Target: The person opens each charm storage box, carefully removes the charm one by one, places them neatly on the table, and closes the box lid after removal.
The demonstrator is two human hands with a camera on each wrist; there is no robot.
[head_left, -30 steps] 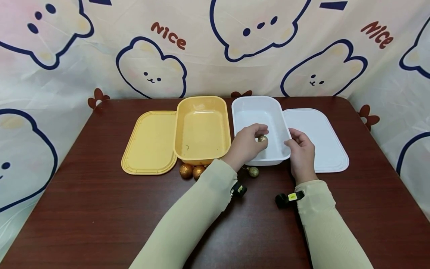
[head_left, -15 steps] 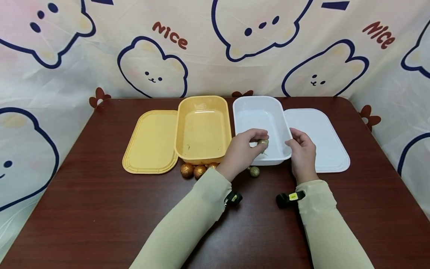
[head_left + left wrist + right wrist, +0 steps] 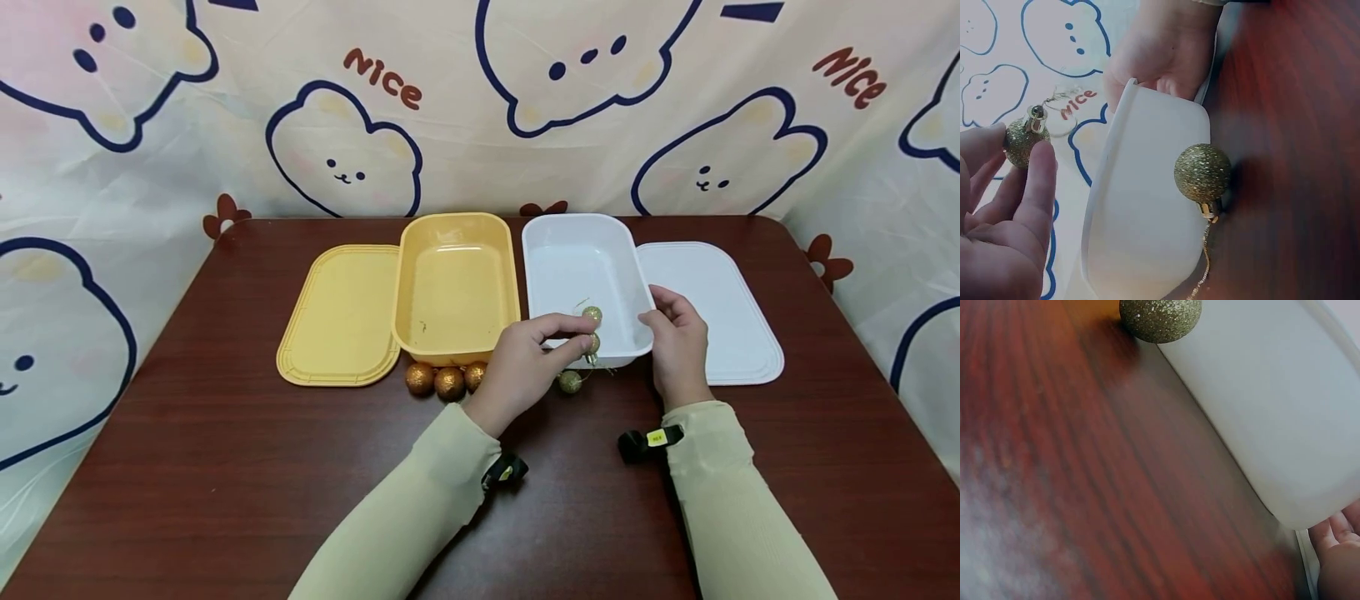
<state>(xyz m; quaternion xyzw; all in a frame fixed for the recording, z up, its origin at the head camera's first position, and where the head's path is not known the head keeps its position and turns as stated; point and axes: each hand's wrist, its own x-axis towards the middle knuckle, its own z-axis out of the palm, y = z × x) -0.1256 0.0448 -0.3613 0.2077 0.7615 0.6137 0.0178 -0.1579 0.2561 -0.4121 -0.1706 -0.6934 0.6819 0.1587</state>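
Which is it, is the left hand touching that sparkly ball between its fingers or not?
Touching: the left wrist view shows the left hand pinching the sparkly ball from both sides.

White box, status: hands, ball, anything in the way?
Left hand pinching glittery gold ball near front rim of white box. Right hand gripping box's right rim. Loose ball on table before box; nothing seen blocking the opening beyond left hand.

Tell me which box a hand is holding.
The white box: the right hand holds its right rim near the front corner, whereas no hand holds the yellow box.
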